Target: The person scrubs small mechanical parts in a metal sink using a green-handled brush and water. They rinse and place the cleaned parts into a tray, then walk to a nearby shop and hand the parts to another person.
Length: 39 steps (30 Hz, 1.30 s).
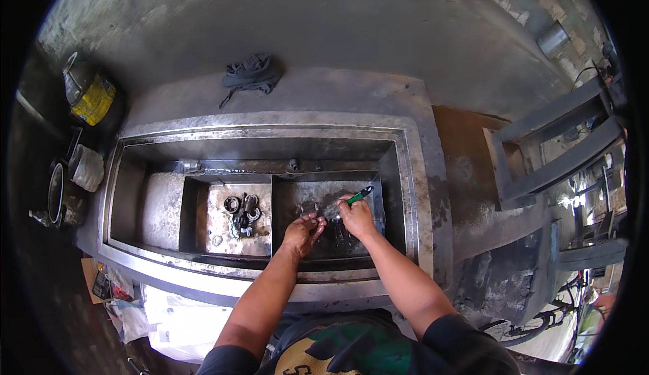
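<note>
My right hand (357, 216) is closed around a brush (361, 195) with a green handle, over the right compartment of a metal wash basin (421, 208). Beside it on the left, my left hand (303, 234) is cupped with bent fingers above the same compartment; whether it holds something small cannot be told. Dark liquid or wet residue lies beneath both hands. In the lighter compartment to the left sit ball bearings (231, 204) and several dark, greasy metal parts (242, 223).
A dark cloth (252, 74) lies on the ledge behind the basin. A plastic jug with a yellow label (94, 99) and a cut plastic container (87, 167) stand at the left. A metal frame (552, 137) is at the right, with a bicycle wheel (525, 327) below it.
</note>
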Available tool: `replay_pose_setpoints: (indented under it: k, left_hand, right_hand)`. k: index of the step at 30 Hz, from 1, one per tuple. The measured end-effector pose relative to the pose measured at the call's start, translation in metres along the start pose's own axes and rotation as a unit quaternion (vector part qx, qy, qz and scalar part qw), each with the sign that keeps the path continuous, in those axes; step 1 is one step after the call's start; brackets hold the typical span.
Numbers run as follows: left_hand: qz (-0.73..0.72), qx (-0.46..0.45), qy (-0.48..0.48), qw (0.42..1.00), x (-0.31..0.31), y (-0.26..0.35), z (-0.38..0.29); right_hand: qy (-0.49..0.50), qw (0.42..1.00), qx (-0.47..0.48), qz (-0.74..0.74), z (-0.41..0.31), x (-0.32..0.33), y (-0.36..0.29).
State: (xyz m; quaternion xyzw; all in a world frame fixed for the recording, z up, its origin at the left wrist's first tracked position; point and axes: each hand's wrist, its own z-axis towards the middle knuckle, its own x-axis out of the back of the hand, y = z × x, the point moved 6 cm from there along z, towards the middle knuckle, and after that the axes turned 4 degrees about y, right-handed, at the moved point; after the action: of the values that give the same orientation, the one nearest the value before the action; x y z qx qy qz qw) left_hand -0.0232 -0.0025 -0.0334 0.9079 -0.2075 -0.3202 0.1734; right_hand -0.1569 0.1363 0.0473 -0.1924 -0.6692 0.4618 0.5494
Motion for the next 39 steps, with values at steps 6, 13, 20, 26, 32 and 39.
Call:
replay_pose_setpoints:
  k: [6,13,20,26,32,39]
  left_hand:
    - [0.123,-0.038,-0.026,0.991,0.0,-0.006,0.018]
    - [0.171,0.003,0.081,0.982,0.03,-0.01,0.026]
    - [0.745,-0.177,-0.019,0.643,0.023,-0.006,0.037]
    - [0.408,-0.059,0.116,0.904,0.032,-0.007,0.027]
    - [0.052,0.007,-0.094,0.994,-0.026,0.011,-0.009]
    - [0.09,-0.057,-0.202,0.974,-0.038,0.006,-0.011]
  right_hand:
    - [-0.085,0.989,-0.111,-0.056,0.01,-0.016,0.033]
    - [-0.198,0.936,-0.287,-0.04,-0.001,-0.03,0.106]
    - [-0.203,0.926,-0.315,-0.04,-0.025,-0.061,0.082]
    - [-0.124,0.979,-0.157,0.04,-0.01,-0.019,-0.021]
    - [-0.136,0.978,-0.154,0.047,-0.001,0.008,-0.003]
    - [-0.186,0.954,-0.146,0.185,-0.026,-0.003,-0.005]
